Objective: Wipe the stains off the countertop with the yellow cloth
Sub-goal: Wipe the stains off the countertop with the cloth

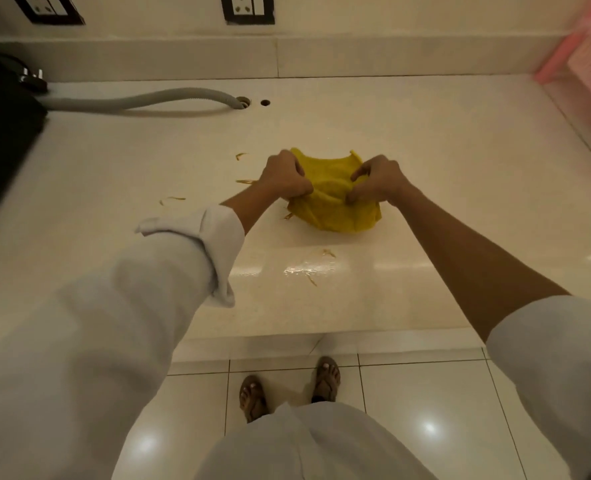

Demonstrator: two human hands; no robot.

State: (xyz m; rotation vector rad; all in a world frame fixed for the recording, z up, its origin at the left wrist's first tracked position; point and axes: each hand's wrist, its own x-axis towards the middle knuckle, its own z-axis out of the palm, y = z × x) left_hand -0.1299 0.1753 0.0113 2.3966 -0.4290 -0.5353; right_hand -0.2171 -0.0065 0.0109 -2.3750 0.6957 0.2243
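hands: left hand (284, 180) and right hand (377, 181) pinch bunched yellow cloth (335, 209), frame center
progress: orange stains (244, 181) left of cloth, wet smear (306, 270) below remain; wiping mostly left

We see a person in a loose white garment (308, 441). The left sleeve (190, 244) is rolled into a thick cuff at the forearm; the right sleeve (557, 344) ends higher. On the feet are brown strappy sandals (327, 379).
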